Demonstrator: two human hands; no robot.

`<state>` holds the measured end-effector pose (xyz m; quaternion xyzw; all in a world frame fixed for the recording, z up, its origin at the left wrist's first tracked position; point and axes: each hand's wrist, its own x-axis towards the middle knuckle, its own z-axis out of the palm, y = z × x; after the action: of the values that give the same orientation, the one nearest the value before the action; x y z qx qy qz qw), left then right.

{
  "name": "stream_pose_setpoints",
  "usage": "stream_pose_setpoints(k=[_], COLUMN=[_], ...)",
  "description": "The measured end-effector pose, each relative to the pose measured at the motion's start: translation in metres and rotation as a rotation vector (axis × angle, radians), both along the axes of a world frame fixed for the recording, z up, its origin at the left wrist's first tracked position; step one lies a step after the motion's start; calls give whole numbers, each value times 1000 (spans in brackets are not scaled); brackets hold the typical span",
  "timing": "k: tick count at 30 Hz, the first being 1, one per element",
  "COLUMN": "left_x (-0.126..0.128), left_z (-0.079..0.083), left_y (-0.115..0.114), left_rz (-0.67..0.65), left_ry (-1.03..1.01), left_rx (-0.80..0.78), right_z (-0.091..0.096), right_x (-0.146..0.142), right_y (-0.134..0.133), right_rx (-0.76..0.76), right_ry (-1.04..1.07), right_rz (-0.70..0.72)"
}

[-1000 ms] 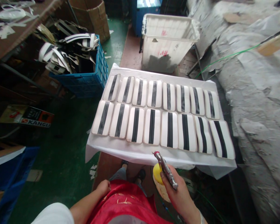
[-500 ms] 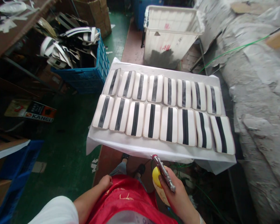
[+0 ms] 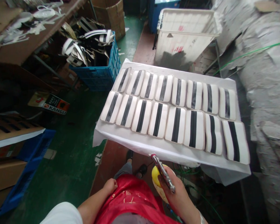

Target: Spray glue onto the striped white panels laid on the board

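Note:
My right hand [image 3: 176, 189] is wrapped round a metal spray gun [image 3: 162, 171] with a red tip and a yellow cup [image 3: 156, 179] beneath it. The gun's tip points at the near edge of a table with a white cover [image 3: 130, 135]. On that cover lie two rows of white pads [image 3: 158, 119], each with a black stripe down its middle. My left hand [image 3: 110, 185] is closed beside the red apron [image 3: 135, 196]; whether anything is inside its fingers is hidden.
Behind the table stands a white bin [image 3: 184, 37] with dark stains. A blue crate [image 3: 93, 74] full of striped pieces is at the back left, near a cluttered workbench [image 3: 16, 51]. Grey wrapped material [image 3: 268, 93] is piled along the right. Cardboard boxes [image 3: 7, 175] sit at lower left.
My view has turned a little leftward, so the table and bins appear farther right. My right hand still holds the spray gun, and my left hand stays closed by the apron.

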<state>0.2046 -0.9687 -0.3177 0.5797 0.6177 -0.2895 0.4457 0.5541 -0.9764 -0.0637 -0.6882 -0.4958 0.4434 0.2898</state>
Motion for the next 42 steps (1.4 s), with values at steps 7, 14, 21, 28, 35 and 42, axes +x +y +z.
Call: stream_pose_setpoints(k=[7, 14, 21, 28, 35, 42], left_x=[-10, -19, -13, -9, -11, -16], left_z=[4, 8, 10, 11, 14, 20], left_y=[1, 27, 42, 53, 60, 65], left_rz=[31, 36, -3, -25, -19, -15], left_ry=[20, 48, 19, 7, 25, 25], left_rx=[-3, 12, -5, -11, -8, -23], right_z=[-1, 5, 3, 11, 12, 14], right_x=[-9, -18, -2, 3, -13, -16], right_y=[18, 40, 25, 24, 47, 64], right_rx=[22, 8, -86, -87, -21, -32], right_ry=[8, 35, 13, -22, 39, 44], right_rz=[99, 121, 29, -13, 49, 71])
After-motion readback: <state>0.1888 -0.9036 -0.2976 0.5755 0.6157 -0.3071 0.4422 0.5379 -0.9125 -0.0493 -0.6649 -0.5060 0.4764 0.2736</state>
